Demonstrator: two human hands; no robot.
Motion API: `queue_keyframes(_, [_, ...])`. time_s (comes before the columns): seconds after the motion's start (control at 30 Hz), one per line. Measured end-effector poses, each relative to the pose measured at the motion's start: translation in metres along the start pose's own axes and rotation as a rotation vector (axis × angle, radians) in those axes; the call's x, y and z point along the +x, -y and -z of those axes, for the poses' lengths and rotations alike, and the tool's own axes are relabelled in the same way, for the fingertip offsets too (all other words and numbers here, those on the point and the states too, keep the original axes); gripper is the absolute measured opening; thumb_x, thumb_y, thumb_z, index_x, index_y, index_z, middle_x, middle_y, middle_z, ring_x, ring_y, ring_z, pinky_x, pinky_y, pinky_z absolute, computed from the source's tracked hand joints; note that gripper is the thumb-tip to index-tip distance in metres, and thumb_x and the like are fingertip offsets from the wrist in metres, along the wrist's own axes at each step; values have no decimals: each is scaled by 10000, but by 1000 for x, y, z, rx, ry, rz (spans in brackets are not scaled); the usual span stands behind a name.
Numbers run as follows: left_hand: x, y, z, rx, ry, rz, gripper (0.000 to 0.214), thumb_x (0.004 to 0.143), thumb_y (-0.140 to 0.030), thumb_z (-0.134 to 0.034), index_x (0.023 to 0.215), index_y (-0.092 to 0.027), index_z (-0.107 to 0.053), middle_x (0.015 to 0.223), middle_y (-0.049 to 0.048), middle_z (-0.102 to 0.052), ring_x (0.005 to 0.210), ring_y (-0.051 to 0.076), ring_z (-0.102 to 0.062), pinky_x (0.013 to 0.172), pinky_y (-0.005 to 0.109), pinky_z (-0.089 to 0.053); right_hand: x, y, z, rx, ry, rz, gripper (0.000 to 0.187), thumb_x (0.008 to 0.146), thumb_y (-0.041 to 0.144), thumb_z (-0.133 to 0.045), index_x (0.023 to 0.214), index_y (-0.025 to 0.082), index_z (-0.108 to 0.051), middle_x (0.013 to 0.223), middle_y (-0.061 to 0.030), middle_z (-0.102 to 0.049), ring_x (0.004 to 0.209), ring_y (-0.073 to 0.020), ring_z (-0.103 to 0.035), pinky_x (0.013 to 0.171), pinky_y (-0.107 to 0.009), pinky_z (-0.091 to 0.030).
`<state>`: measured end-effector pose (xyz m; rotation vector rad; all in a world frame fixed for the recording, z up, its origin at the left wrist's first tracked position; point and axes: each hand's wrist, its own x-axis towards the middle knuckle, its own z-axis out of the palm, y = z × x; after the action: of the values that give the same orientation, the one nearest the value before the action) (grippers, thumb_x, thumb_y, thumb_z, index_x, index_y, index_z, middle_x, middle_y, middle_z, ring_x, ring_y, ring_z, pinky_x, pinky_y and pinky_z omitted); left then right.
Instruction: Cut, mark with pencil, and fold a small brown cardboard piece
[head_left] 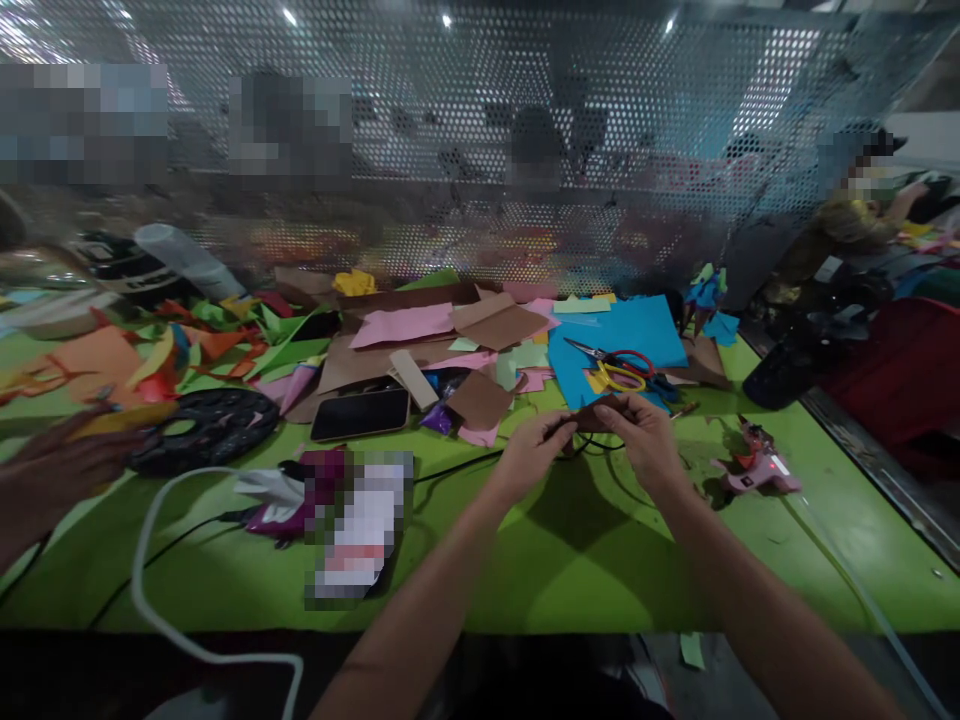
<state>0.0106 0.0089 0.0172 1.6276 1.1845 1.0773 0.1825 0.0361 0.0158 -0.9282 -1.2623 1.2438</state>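
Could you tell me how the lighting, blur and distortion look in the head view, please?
In the head view, ceiling lights glare off the perforated metal screen; the left hand and right hand, pinching a brown paper piece, throw a dark shadow on the green table; another person's hand at the left edge is motion-blurred; straight edges bow outward, a wide-lens effect.

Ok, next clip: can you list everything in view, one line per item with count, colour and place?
table: one, green, across the foreground
brown paper piece: one, brown, held between both hands
scissors: two pairs, red and yellow handles, on the blue sheet
blue sheet: one, blue, behind the hands
glue gun: one, pink, right of the hands
phone: one, black, left of centre
round tray: one, black, far left
paper scraps: many, mixed colours, along the back
white cable: one, white, lower left
another person's hand: one, left edge
left hand: one, pinching the brown piece
right hand: one, pinching the brown piece
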Motion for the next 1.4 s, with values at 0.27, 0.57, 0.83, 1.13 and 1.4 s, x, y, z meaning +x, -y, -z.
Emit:
queue_keyframes(0.27, [-1, 3, 0, 100, 29, -7, 351, 932, -382, -434, 651, -188, -516, 599, -26, -526, 604, 125, -486, 608, 251, -339, 0, -2, -2, 29, -15, -1, 271, 698, 428, -809, 724, 209, -651, 642, 12, -707, 598, -175, -686, 678, -341, -587])
queue_keyframes(0.57, [-3, 2, -4, 205, 41, -29, 215, 915, -325, -448, 774, -198, -549, 689, -15, -570, 657, 142, -502, 613, 259, -324, -6, -3, -3, -136, 14, 27, 281, 718, 437, -790, 739, 195, -648, 671, -8, -681, 625, -173, -640, 616, -309, -521])
queue_keyframes(0.83, [-4, 4, -5, 231, -153, -17, 257, 921, -305, -417, 684, -208, -402, 637, -29, -462, 632, 133, -436, 592, 267, -279, -3, -2, -8, 13, 53, 39, 303, 684, 423, -816, 870, 227, -678, 761, -4, -671, 714, -172, -615, 679, -303, -503])
queue_keyframes(1.13, [-7, 4, -9, 253, -197, -80, 358, 951, -381, -414, 640, -213, -357, 569, -41, -416, 566, 121, -403, 567, 270, -265, -6, -8, -17, 76, -16, -84, 322, 582, 399, -867, 637, 201, -619, 611, 28, -589, 591, -136, -520, 613, -286, -430])
queue_keyframes(1.4, [-5, 6, 1, 155, -253, -23, 369, 950, -415, -426, 645, -211, -389, 557, -46, -442, 538, 110, -416, 553, 250, -285, 7, 8, 7, 79, -182, -13, 288, 648, 417, -822, 624, 197, -638, 582, 22, -588, 545, -106, -475, 545, -253, -369])
